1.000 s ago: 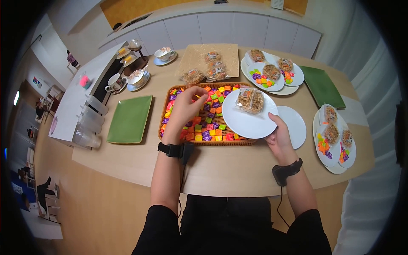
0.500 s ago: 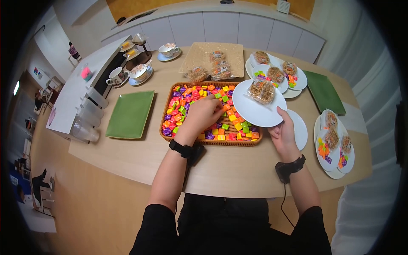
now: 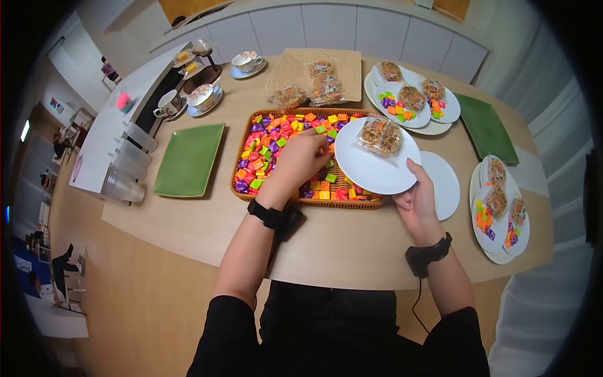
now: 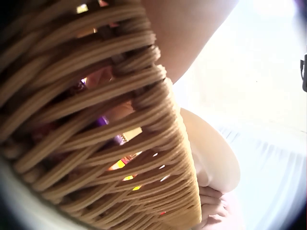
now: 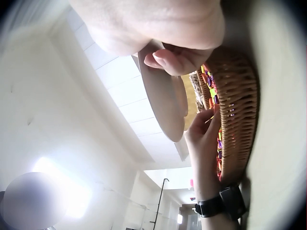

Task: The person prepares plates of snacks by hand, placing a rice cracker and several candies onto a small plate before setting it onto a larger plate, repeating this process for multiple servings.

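Note:
My left hand (image 3: 303,155) reaches down into a wicker basket (image 3: 242,193) of brightly wrapped candies (image 3: 267,147). Its thumb and fingers pinch an orange candy (image 5: 217,109), seen from the side in the right wrist view; the palm is hidden. In my right hand (image 3: 419,200) is a white plate (image 3: 370,176), thumb over the rim and fingers curled beneath. The plate tilts slightly and overlaps the basket's right side. On it sits a clear-wrapped crunchy snack (image 3: 380,136). Wicker weave fills much of the left wrist view.
Another white plate (image 3: 443,188) lies right of the basket. Larger plates with snacks and candies stand at the back right (image 3: 433,129) and far right (image 3: 500,256). Green plates flank the table (image 3: 190,160). More wrapped snacks (image 3: 325,91) lie on a beige tray (image 3: 286,69); teacups (image 3: 202,96) stand back left.
My left hand has moved down and right into the candies, its fingers closing in on an orange one. The right hand still holds the plate, shifted slightly right.

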`<state>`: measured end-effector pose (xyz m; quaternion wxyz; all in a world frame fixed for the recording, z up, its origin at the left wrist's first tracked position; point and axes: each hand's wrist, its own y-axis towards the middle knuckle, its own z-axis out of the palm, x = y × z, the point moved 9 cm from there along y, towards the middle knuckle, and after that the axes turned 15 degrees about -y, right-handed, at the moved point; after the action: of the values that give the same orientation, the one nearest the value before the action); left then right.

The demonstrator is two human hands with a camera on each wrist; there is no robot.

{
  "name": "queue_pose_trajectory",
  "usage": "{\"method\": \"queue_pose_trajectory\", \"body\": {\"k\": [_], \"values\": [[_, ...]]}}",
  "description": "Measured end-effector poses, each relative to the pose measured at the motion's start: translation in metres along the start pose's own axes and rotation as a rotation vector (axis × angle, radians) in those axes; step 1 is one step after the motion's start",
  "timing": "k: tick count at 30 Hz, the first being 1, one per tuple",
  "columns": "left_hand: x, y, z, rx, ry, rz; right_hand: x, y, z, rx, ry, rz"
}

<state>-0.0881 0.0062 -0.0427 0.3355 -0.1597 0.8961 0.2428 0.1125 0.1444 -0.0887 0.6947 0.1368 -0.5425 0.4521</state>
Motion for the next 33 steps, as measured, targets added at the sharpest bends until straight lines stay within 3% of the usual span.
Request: {"method": "queue_pose_trajectory", "body": {"k": [4, 7, 16, 25, 33], "values": [[0.009, -0.002, 0.000, -0.019, -0.106, -0.077, 0.001, 0.004, -0.006, 0.012, 0.054, -0.022], [0.007, -0.002, -0.002, -0.007, -0.030, -0.093, 0.004, 0.004, -0.006, 0.010, 0.057, -0.034], [0.003, -0.002, -0.002, -0.009, 0.000, -0.001, 0.000, 0.007, -0.010, -0.006, 0.051, -0.024], [0.008, -0.002, 0.005, 0.028, -0.055, -0.073, 0.002, 0.005, -0.007, 0.022, 0.047, -0.035], [-0.006, -0.001, 0.013, 0.085, -0.122, 0.046, 0.003, 0.004, -0.006, 0.009, 0.045, -0.024]]}}
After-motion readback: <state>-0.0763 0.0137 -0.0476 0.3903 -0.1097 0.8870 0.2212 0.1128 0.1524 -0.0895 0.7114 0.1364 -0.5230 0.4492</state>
